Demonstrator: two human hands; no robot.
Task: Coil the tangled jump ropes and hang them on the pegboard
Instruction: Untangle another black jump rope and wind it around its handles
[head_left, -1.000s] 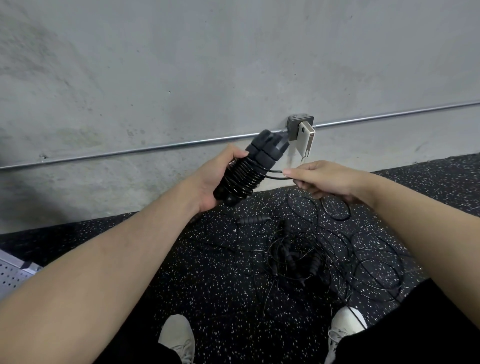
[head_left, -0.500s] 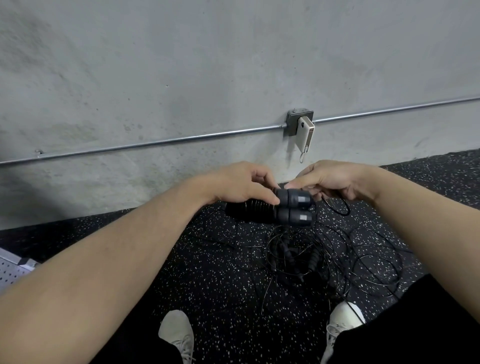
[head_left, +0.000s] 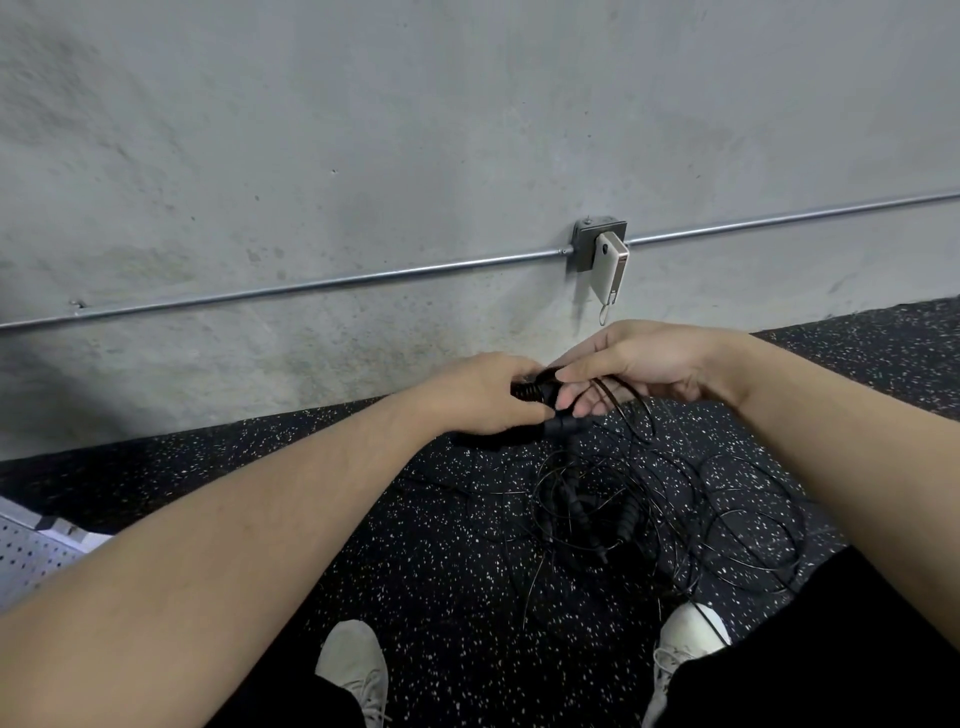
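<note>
My left hand (head_left: 483, 395) grips a pair of black jump rope handles (head_left: 540, 395) wound round with thin black cord, held level above the floor. My right hand (head_left: 639, 364) meets it from the right, its fingers curled over the handle ends with a loop of the cord (head_left: 631, 402) running under them. Below, a tangled pile of black jump ropes (head_left: 649, 514) with ribbed handles lies on the black speckled floor. A corner of the white pegboard (head_left: 31, 556) shows at the left edge.
A grey concrete wall (head_left: 415, 156) stands straight ahead, with a metal conduit (head_left: 311, 283) and a junction box carrying a white device (head_left: 610, 262). My two white shoes (head_left: 353, 670) stand on the floor below the pile.
The handle bundle tipped from upright to level and came lower. My right hand moved from pinching the cord to closing over the handle ends.
</note>
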